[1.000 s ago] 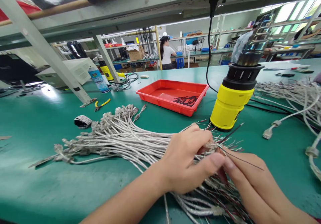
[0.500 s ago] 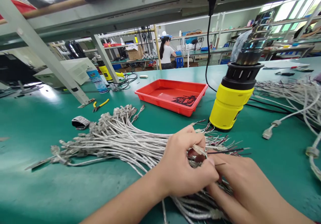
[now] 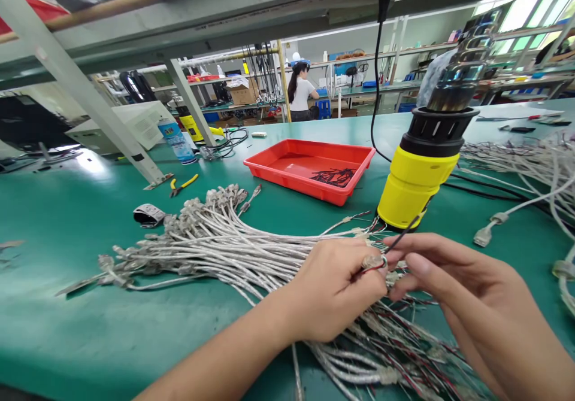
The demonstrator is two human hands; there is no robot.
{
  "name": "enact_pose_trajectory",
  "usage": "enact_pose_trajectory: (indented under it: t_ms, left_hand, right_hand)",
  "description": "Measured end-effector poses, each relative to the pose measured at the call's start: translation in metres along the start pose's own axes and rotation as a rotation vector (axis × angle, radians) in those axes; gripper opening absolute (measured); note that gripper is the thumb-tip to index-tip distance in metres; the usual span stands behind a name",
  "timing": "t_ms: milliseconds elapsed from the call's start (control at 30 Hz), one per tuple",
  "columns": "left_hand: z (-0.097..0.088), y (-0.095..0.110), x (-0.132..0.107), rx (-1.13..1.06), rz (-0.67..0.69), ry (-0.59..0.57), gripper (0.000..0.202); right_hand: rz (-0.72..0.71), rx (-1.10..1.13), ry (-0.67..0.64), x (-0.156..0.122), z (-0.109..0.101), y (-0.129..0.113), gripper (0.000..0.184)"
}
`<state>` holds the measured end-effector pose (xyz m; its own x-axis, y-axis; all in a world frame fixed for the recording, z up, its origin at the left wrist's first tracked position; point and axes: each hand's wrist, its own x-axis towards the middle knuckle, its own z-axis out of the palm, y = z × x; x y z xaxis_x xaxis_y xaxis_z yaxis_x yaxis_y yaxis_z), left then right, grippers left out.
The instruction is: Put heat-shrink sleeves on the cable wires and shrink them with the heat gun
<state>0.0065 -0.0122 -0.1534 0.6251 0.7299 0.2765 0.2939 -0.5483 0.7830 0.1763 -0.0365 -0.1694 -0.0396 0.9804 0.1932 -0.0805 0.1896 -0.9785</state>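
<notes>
Two-handed, working at one cable end (image 3: 374,262) over the right part of a cable pile (image 3: 251,251), just this side of a heat gun (image 3: 399,185)

With left hand (image 3: 336,293), gripping narrow: pinching the cable end between thumb and curled forefinger

With right hand (image 3: 471,293), curling fingers loosely, showing thumb parted from forefinger; holding fingertips right by a thin dark strand (image 3: 402,235) and some fine wires; being unable to tell whether pinching or only touching

At the cable end, seeing a pale, cloudy stub with fine red and light wires bending round it, plus the dark strand slanting up and right toward the heat gun's base

Across the pile, seeing silvery jackets running left to right, bunching into pale plugs at left, fraying into loose red, dark and white wires at right

Counting: one cable end in the left pinch; many cables in the pile, overlapping too much to number; one red tray (image 3: 283,176) beyond it, holding a clump of black pieces (image 3: 335,177), also too tangled to number; one heat gun, yellow with black collar, standing nozzle up; one pair of yellow-handled pliers (image 3: 184,184); one blue can (image 3: 177,140); one second cable pile (image 3: 534,161) at far right; one co-worker (image 3: 302,93) in white at the back
</notes>
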Motion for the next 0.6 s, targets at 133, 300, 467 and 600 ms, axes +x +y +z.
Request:
enact_pose_trajectory:
  t_ms: [133,300,467,600]
  left_hand:
    - [-0.0013,0.0004,0.0009,0.057,0.035,-0.060,0.024]
    - [0.0004,-0.0023,0.0010,0.150,0.045,-0.089,0.024]
    - [0.0017,-0.0047,0.0012,0.176,0.036,-0.116,0.024]
    - [0.0018,-0.0045,0.0015,0.163,0.016,-0.112,0.021]
  right_hand:
    - [-0.023,0.049,-0.040,0.0021,-0.0001,-0.0020,0.011]
    - [-0.040,-0.009,-0.068,0.0028,0.0029,-0.0062,0.010]
    - [-0.063,-0.099,-0.058,0.0032,0.0038,-0.0092,0.017]
    - [-0.041,-0.132,-0.074,0.0031,0.0028,-0.0085,0.019]
